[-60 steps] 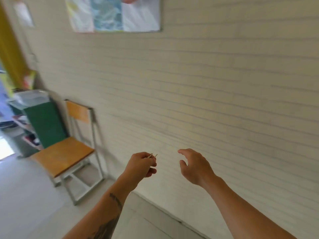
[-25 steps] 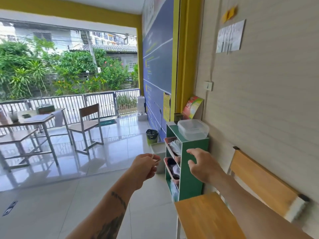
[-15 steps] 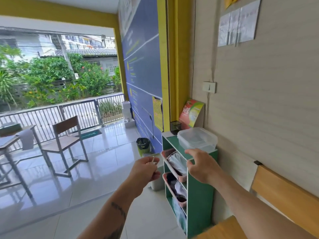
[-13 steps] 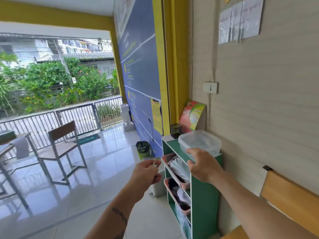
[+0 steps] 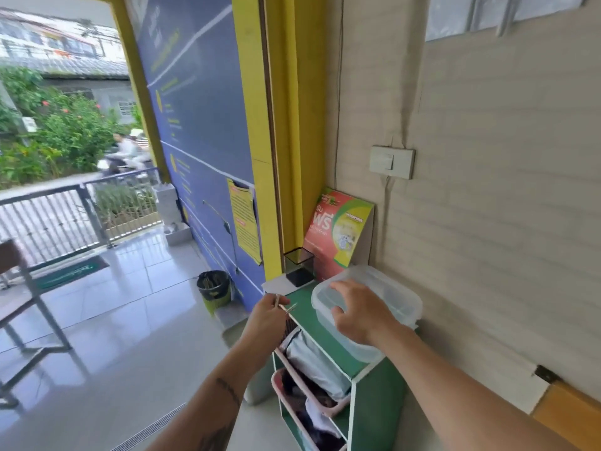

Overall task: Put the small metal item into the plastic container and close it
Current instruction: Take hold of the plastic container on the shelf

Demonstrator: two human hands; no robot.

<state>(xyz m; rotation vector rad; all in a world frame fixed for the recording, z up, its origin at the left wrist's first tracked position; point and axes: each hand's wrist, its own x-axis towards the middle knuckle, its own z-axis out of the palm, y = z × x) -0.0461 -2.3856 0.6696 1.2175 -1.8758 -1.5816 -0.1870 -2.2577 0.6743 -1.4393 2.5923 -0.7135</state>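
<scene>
Shelf [image 5: 325, 330]: green, against wall, bears box.
Box [image 5: 395, 299]: clear plastic, lid on, atop shelf.
Right hand [image 5: 364, 315]: spread over lid, fingers loose, gripping nothing.
Left hand [image 5: 265, 319]: pinching pin.
Pin [image 5: 287, 309]: thin metal, at fingertips, left of box.

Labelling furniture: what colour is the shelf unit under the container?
Green shelf unit with white edges; head view.

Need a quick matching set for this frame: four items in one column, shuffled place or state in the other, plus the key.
Items
1. small metal item
2. plastic container
3. dark clear cup
4. pink baskets

Places or states
A. inside the green shelf unit
B. pinched in the left hand
C. lid on, right hand over it
D. in front of the red and green sign

Pairs: 1-B, 2-C, 3-D, 4-A
</scene>
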